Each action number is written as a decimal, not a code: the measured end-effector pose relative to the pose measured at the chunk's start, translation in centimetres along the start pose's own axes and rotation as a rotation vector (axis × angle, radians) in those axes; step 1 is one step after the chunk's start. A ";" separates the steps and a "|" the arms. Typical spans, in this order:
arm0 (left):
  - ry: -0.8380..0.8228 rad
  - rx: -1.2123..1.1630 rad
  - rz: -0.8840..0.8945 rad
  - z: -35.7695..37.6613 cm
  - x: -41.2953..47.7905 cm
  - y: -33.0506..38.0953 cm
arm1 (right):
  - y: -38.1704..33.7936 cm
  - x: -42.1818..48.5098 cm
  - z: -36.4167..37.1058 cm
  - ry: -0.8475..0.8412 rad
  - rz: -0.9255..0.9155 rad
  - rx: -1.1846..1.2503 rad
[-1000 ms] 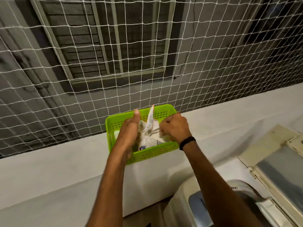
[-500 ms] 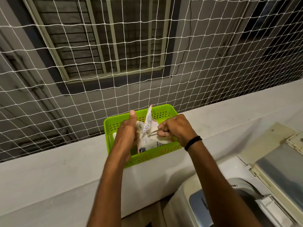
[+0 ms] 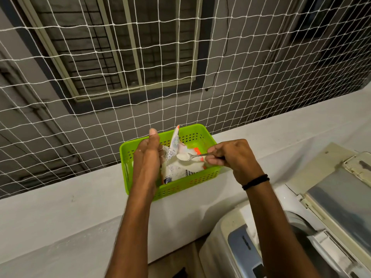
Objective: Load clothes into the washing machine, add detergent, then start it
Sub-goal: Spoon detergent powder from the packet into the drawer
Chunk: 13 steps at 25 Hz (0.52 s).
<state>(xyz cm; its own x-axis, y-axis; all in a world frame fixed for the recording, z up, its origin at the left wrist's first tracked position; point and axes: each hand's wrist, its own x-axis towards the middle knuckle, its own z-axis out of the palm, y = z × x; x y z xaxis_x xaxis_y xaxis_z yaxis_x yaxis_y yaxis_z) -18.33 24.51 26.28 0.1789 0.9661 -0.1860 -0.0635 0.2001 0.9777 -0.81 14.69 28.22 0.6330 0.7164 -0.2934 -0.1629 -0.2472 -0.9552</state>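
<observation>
Left hand (image 3: pixel 147 157): grips the open detergent bag (image 3: pixel 176 169) inside the green basket (image 3: pixel 188 183).
Right hand (image 3: pixel 232 157): pinches a spoon (image 3: pixel 192 156) heaped with white powder.

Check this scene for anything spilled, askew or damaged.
No spill shows: the spoon in the right hand carries white powder level over the torn-open detergent packet, which the left hand holds in the green basket. Only the washing machine lid looks yellowed and scuffed.
</observation>
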 end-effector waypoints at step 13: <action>0.058 0.139 0.419 4.0 -4.3 0.7 | 0.6 -3.0 -5.2 -0.004 -0.017 0.223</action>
<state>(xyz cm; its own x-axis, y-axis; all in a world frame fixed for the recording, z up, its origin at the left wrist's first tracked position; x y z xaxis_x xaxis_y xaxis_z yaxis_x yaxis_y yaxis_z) -15.21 19.85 28.17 0.1100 0.9674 0.2281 0.0141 -0.2310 0.9728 1.17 9.01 28.75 0.6344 0.7216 -0.2772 -0.3160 -0.0852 -0.9449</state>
